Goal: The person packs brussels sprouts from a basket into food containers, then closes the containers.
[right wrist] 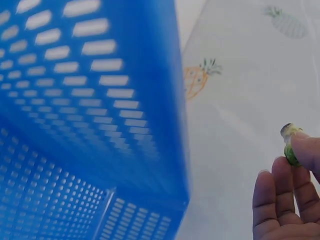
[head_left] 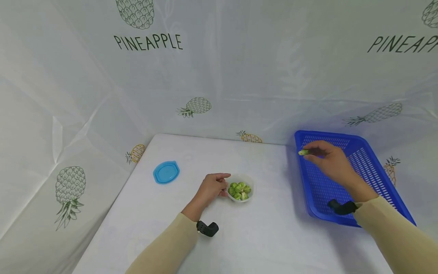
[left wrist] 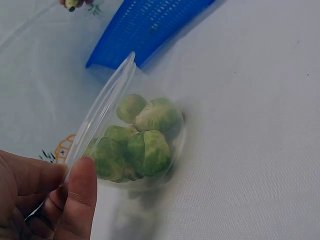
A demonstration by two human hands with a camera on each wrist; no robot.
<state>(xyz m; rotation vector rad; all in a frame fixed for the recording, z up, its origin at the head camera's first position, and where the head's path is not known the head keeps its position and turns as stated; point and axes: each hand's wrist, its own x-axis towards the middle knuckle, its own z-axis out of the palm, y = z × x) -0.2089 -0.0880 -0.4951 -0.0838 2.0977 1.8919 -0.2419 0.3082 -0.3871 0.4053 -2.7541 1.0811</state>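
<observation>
My left hand (head_left: 211, 185) holds the rim of a small clear plastic container (left wrist: 102, 107) between thumb and finger. Inside the container lie several green Brussels sprouts (head_left: 238, 190). Off to the right, my right hand (head_left: 329, 160) pinches a single Brussels sprout (right wrist: 291, 145) by thumb and fingertips, its pale cut stem showing. In the head view that hand is over the left side of a blue perforated basket (head_left: 315, 190); the right wrist view has the basket wall beside the hand.
A light-blue lid (head_left: 166, 172) lies on the white table (head_left: 270, 232), to the left of the container. Behind the table hangs a pale sheet (head_left: 246, 68) printed with pineapples. Black wrist cameras are strapped to both wrists.
</observation>
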